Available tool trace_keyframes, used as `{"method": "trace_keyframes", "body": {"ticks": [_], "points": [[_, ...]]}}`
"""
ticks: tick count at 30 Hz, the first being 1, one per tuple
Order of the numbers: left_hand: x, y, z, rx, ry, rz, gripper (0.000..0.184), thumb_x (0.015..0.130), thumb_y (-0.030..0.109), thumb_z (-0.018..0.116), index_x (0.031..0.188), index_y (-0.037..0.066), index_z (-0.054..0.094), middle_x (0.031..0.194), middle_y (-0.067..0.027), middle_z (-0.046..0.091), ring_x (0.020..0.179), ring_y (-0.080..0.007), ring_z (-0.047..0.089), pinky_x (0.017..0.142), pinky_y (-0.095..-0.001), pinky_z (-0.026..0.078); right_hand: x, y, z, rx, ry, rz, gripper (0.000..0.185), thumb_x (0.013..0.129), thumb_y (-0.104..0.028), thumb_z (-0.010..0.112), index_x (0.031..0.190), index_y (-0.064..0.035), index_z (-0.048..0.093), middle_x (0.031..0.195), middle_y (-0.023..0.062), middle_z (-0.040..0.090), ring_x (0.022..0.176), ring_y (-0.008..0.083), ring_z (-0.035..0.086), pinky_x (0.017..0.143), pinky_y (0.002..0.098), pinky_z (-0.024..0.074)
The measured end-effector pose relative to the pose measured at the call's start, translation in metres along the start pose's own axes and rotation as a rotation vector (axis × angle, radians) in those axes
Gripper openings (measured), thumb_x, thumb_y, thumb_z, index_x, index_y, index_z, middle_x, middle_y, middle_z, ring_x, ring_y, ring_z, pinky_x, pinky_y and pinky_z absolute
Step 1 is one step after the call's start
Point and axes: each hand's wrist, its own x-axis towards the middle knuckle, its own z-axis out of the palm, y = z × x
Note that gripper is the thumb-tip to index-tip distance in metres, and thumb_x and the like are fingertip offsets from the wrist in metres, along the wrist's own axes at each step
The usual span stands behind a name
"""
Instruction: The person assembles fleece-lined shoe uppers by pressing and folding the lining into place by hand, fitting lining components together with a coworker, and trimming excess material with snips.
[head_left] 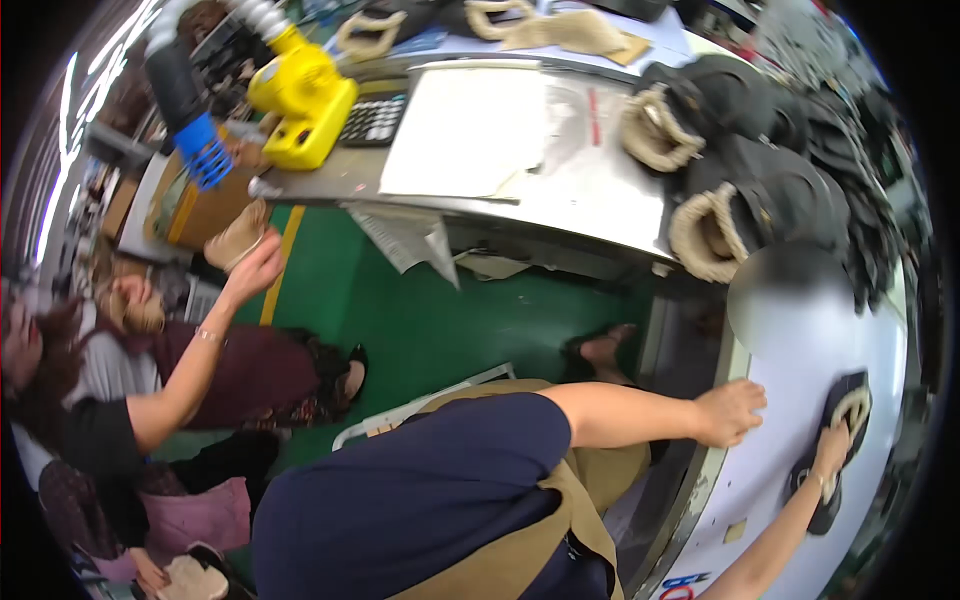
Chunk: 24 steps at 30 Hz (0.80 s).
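White worktop space bears piled lined shoes; another shoe is gripped by the right hand, the left hand is curled shut, completion unclear.

The only view, from the head, looks forward and down at close range, with the metal tabletop across the upper frame and green floor mid-frame.

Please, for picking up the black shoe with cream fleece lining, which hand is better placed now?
Right, I would say. The right hand is on the black shoe, at its fleece opening. The left hand rests at the near edge of the white tabletop, apart from it.
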Motion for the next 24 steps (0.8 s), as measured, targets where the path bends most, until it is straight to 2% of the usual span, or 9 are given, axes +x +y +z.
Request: {"method": "trace_keyframes", "body": {"ticks": [1, 4, 6, 9, 12, 16, 20, 22, 24], "points": [[-0.001, 0.000, 0.002, 0.021, 0.007, 0.001, 0.024, 0.069, 0.020, 0.067, 0.086, 0.004, 0.067, 0.105, -0.0153, 0.055, 0.112, -0.0327, 0.048, 0.096, -0.0428, 0.039, 0.030, 0.046, 0.040, 0.036, 0.056, -0.042, 0.042, 0.081, -0.018, 0.057, 0.121, -0.0053, 0.059, 0.119, 0.0220, 0.061, 0.109, 0.0416, 0.057, 0.092, 0.0484, 0.0460], [0.000, -0.003, 0.002, 0.058, -0.013, 0.008, 0.026, 0.068, 0.027, 0.068, 0.083, 0.006, 0.068, 0.103, -0.0134, 0.056, 0.109, -0.0301, 0.048, 0.095, -0.0414, 0.038, 0.021, 0.073, 0.024, -0.024, 0.108, 0.016, 0.033, 0.079, -0.020, 0.058, 0.102, 0.0011, 0.064, 0.102, 0.0259, 0.065, 0.095, 0.0440, 0.060, 0.083, 0.0483, 0.0472], [-0.002, -0.002, 0.003, 0.062, -0.056, 0.000, 0.030, 0.068, 0.033, 0.067, 0.085, 0.009, 0.071, 0.102, -0.0119, 0.057, 0.109, -0.0282, 0.048, 0.096, -0.0411, 0.037, -0.003, 0.071, -0.024, -0.079, 0.104, 0.070, 0.040, 0.083, -0.023, 0.054, 0.116, -0.0022, 0.062, 0.110, 0.0226, 0.065, 0.102, 0.0420, 0.059, 0.086, 0.0476, 0.0464], [0.000, -0.010, 0.016, -0.023, -0.091, -0.002, 0.032, 0.067, 0.034, 0.071, 0.091, 0.011, 0.073, 0.111, -0.0118, 0.060, 0.116, -0.0289, 0.047, 0.100, -0.0415, 0.037, -0.003, 0.111, -0.052, -0.091, 0.333, 0.003, 0.038, 0.089, -0.032, 0.050, 0.116, -0.0061, 0.059, 0.109, 0.0171, 0.066, 0.099, 0.0395, 0.061, 0.083, 0.0476, 0.0478], [0.011, -0.020, 0.019, -0.179, -0.243, -0.068, 0.034, 0.067, 0.031, 0.072, 0.094, 0.012, 0.074, 0.112, -0.0108, 0.063, 0.122, -0.0286, 0.046, 0.102, -0.0409, 0.037, -0.036, 0.066, -0.103, -0.146, 0.365, 0.084, 0.038, 0.092, -0.039, 0.050, 0.118, -0.0111, 0.059, 0.108, 0.0165, 0.066, 0.096, 0.0387, 0.062, 0.081, 0.0464, 0.0484], [-0.002, -0.018, 0.017, -0.293, -0.277, -0.106, 0.034, 0.066, 0.027, 0.073, 0.095, 0.011, 0.074, 0.105, -0.0097, 0.067, 0.125, -0.0291, 0.045, 0.101, -0.0409, 0.039, -0.091, 0.013, -0.112, 0.054, 0.543, -0.118, 0.037, 0.095, -0.033, 0.053, 0.125, -0.0112, 0.058, 0.107, 0.0159, 0.067, 0.092, 0.0362, 0.063, 0.078, 0.0416, 0.0488], [-0.018, -0.003, 0.001, -0.474, -0.196, -0.235, 0.031, 0.066, 0.019, 0.071, 0.096, 0.008, 0.072, 0.101, -0.0118, 0.068, 0.114, -0.0311, 0.055, 0.093, -0.0415, 0.045, -0.167, -0.065, -0.117, 0.346, 0.401, -0.341, 0.029, 0.088, -0.009, 0.061, 0.116, 0.0015, 0.060, 0.102, 0.0217, 0.066, 0.089, 0.0344, 0.063, 0.081, 0.0384, 0.0482], [-0.018, 0.008, -0.009, -0.578, -0.151, -0.352, 0.029, 0.067, 0.016, 0.070, 0.095, 0.007, 0.071, 0.098, -0.0135, 0.068, 0.104, -0.0318, 0.061, 0.088, -0.0417, 0.048, -0.184, -0.082, -0.109, 0.483, 0.124, -0.498, 0.031, 0.088, -0.006, 0.060, 0.117, 0.0019, 0.059, 0.103, 0.0213, 0.066, 0.093, 0.0347, 0.063, 0.082, 0.0392, 0.0474], [-0.023, 0.017, -0.026, -0.585, -0.104, -0.524, 0.027, 0.068, 0.013, 0.068, 0.093, 0.004, 0.068, 0.094, -0.0164, 0.068, 0.090, -0.0337, 0.065, 0.079, -0.0432, 0.050, -0.208, -0.109, -0.116, 0.324, -0.122, -0.314, 0.034, 0.086, -0.007, 0.062, 0.119, 0.0027, 0.058, 0.105, 0.0217, 0.067, 0.097, 0.0355, 0.064, 0.084, 0.0394, 0.0475]]}}
